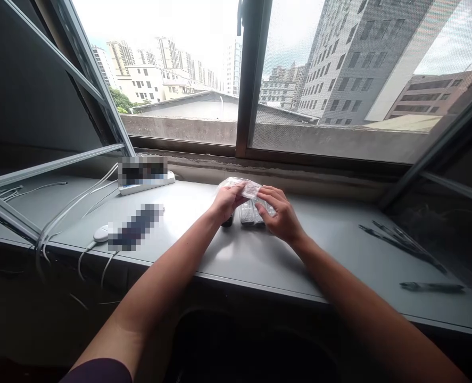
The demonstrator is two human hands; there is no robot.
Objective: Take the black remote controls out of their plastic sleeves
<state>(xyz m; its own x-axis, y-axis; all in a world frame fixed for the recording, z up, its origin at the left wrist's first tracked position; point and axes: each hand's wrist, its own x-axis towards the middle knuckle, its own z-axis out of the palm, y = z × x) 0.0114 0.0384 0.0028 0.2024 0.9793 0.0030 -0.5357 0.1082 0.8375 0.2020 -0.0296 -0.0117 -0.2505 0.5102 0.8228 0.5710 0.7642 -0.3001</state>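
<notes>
My left hand (pixel 225 202) is closed on a clear, crinkled plastic bag (pixel 251 188), its thumb lying on top of the film. My right hand (pixel 280 215) has its fingertips at the bag's right side, thumb below, with the film between them. Under the hands, on the desk, sits a dark item in clear wrapping (pixel 252 215); its kind cannot be made out. Beside it, below my left hand, a small black object (pixel 228 221) shows in part.
A grey desk (pixel 236 260) runs below a window. Left stand a white power strip (pixel 150 183), several white cables and a round white charger (pixel 100 234) beside a blurred-out item. Right lie dark cables (pixel 399 242) and a pen-like dark object (pixel 431 287). Metal frames flank both sides.
</notes>
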